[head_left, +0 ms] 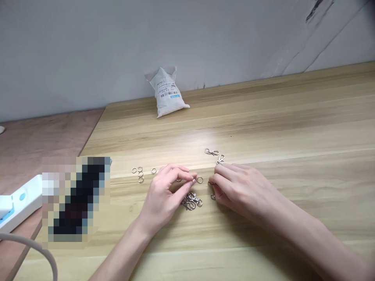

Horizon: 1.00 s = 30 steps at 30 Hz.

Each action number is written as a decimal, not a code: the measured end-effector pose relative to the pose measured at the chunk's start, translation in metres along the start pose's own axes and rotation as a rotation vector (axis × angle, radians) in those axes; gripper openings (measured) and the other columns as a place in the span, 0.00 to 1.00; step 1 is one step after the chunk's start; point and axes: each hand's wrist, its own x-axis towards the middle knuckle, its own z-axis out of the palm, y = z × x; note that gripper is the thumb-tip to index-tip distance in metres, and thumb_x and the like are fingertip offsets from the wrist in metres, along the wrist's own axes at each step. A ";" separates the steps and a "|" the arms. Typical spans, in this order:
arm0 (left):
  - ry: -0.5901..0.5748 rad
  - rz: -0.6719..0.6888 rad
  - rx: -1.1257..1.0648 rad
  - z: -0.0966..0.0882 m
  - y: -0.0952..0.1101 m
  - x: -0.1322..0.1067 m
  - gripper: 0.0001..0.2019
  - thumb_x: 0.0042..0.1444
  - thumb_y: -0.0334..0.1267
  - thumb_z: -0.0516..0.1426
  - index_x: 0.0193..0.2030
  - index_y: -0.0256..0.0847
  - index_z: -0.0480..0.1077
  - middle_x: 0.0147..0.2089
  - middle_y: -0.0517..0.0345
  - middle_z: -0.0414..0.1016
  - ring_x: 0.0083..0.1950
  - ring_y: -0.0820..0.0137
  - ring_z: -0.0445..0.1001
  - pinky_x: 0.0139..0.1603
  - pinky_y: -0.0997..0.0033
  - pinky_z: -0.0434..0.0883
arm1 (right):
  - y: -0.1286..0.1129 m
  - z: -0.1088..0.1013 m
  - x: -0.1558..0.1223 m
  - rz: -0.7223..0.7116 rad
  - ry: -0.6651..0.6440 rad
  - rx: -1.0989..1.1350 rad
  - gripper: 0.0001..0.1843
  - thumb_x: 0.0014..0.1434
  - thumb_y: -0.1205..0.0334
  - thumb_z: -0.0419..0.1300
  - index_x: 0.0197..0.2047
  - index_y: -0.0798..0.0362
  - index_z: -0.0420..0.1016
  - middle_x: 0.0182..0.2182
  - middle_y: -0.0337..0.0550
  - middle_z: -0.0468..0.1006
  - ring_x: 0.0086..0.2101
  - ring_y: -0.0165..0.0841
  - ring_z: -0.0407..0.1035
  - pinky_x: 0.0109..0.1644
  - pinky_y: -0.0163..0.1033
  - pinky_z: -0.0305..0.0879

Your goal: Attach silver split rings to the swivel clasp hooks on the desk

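My left hand (pixel 166 185) has its thumb and forefinger pinched on a small silver piece. A metal ring (pixel 200 180) shows right at those fingertips and looks joined to it. Under my left thumb lies a pile of silver swivel clasps (pixel 191 201). My right hand (pixel 234 183) is closed, its fingers bent down toward the table; bits of metal (pixel 213 196) peek out by its fingertips, but what it grips is hidden. Just beyond it lie a clasp with a ring (pixel 211 152) and another clasp (pixel 220 159). Several loose rings (pixel 140 174) sit left of my left hand.
A white labelled packet (pixel 169 93) leans near the wall at the back of the wooden table (pixel 278 117). On the left are a blurred dark object (pixel 79 199), a white power strip (pixel 26 197) and a grey cable (pixel 43 249).
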 end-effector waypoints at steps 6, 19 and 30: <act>-0.014 0.057 0.062 -0.002 0.002 0.000 0.03 0.59 0.31 0.60 0.33 0.42 0.73 0.46 0.55 0.79 0.52 0.64 0.71 0.51 0.57 0.71 | 0.005 0.001 -0.001 0.043 -0.033 0.147 0.13 0.63 0.72 0.50 0.32 0.55 0.73 0.27 0.42 0.69 0.26 0.31 0.62 0.29 0.37 0.54; -0.012 0.168 0.165 -0.002 0.005 0.001 0.05 0.59 0.31 0.61 0.31 0.41 0.72 0.53 0.56 0.75 0.61 0.62 0.64 0.60 0.53 0.65 | 0.001 0.003 -0.002 0.149 0.071 0.341 0.10 0.67 0.66 0.51 0.40 0.54 0.74 0.35 0.43 0.75 0.29 0.28 0.68 0.30 0.33 0.58; -0.041 0.183 0.168 -0.004 0.005 0.001 0.05 0.59 0.32 0.60 0.32 0.42 0.72 0.57 0.55 0.72 0.65 0.60 0.60 0.62 0.48 0.64 | -0.013 0.010 0.002 0.159 0.142 0.392 0.10 0.67 0.66 0.51 0.41 0.53 0.74 0.39 0.46 0.75 0.29 0.26 0.67 0.31 0.32 0.60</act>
